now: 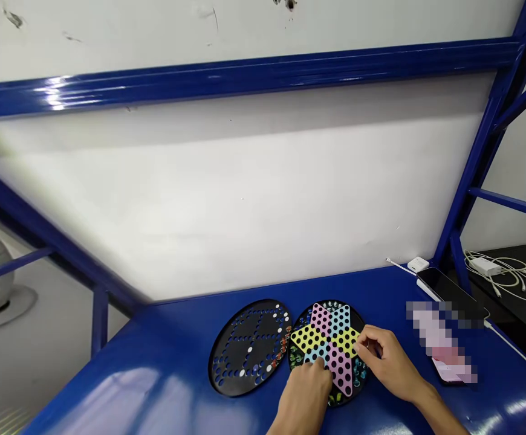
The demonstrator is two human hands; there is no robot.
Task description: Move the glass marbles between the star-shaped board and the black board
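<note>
A Chinese checkers board [320, 339] with a star of pink, light blue and yellow sections lies on a round black tray [356, 317]. Glass marbles [359, 370] sit in the tray's gaps around the star. Over the star's lower left part, my left hand [305, 389] is closed, its fingertips curled down and mostly hidden. My right hand [390, 362] is at the star's right yellow point, thumb and index finger pinched together there. Whatever lies between those fingertips is too small to make out.
A second round black board with holes [233, 344] stands left, with white pieces and reddish marbles along its right side. Phones [447, 290] and white cables [512, 350] lie right on the blue table [167, 356]. Blue frame bars [476, 145] rise beside the white back panel [245, 193].
</note>
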